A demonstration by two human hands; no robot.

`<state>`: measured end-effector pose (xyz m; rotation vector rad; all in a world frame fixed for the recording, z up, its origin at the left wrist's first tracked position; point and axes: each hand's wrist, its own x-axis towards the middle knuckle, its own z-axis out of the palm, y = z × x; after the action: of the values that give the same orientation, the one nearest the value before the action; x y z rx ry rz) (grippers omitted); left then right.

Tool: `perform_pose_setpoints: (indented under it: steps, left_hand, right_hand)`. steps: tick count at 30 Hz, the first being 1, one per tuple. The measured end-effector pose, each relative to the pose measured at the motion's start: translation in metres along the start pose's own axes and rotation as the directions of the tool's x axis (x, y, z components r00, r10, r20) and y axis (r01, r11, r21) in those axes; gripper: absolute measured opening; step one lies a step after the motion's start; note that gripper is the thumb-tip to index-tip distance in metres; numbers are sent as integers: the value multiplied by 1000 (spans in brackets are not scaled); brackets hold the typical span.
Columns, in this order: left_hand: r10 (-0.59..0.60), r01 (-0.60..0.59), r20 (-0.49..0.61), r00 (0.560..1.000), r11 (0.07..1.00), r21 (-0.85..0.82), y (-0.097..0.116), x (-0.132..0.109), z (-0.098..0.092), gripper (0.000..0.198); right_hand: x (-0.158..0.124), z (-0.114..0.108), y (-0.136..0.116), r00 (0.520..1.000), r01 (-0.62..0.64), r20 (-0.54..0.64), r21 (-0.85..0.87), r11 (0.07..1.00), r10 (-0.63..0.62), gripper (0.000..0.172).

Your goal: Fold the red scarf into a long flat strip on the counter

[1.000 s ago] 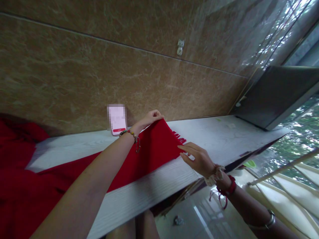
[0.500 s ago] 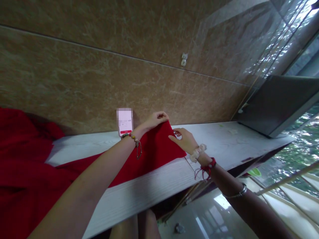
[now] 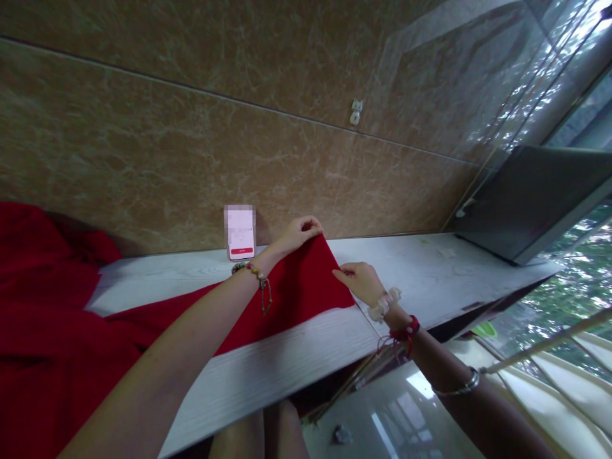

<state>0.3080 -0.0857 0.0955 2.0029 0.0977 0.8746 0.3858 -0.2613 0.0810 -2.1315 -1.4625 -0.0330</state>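
Note:
A long red scarf (image 3: pixel 291 287) lies stretched across a white wood-grain table (image 3: pixel 268 363), its far end bunched in a red heap at the left. My left hand (image 3: pixel 299 231) pinches the scarf's far end corner near the wall. My right hand (image 3: pixel 359 280) is closed on the same end's edge, a little nearer to me. The fringe of that end is tucked out of sight.
A phone (image 3: pixel 240 233) leans upright against the brown marble wall (image 3: pixel 191 146) just left of my left hand. A grey open window frame (image 3: pixel 530 197) juts over the table's right end. A small white hook (image 3: pixel 355 111) is on the wall. Glossy floor lies below the table edge.
My right hand moved from the near corner up along the scarf's end towards my left hand. The fringe that showed a second ago is now folded under or hidden.

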Motion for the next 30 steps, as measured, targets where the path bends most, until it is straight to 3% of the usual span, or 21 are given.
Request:
perform_pose_setpoints:
  steps: [9,13,15,19,24,27,30]
  left_hand:
    - [-45,46,-13,999,998,46,-7,-5,-2,11]
    - [-26,27,-8,1000,999,37,-4,-4,1,15]
    - [-13,13,-9,1000,999,35,-1,-3,1,18]
    - [-6,8,-65,998,999,32,5,-3,-8,24]
    - [-47,36,-185,982,997,-67,17,-12,-54,27]
    - [-58,23,-317,947,994,-111,36,-21,-93,28]
    - [-17,-15,-403,915,997,-76,57,-23,-124,25]
  right_hand:
    - [-37,3,26,989,36,147,-58,998,-27,30]
    - [-22,-3,17,999,40,8,9,999,-40,13]
    - [-7,-6,7,998,41,-58,9,999,-40,22]
    - [20,-17,-14,998,47,55,-98,994,-42,12]
    - [45,-26,-49,989,146,40,-27,989,-144,12]
    - [59,-25,-83,960,256,50,235,938,-274,11]
    - [68,-23,-113,946,217,76,576,788,-316,11]
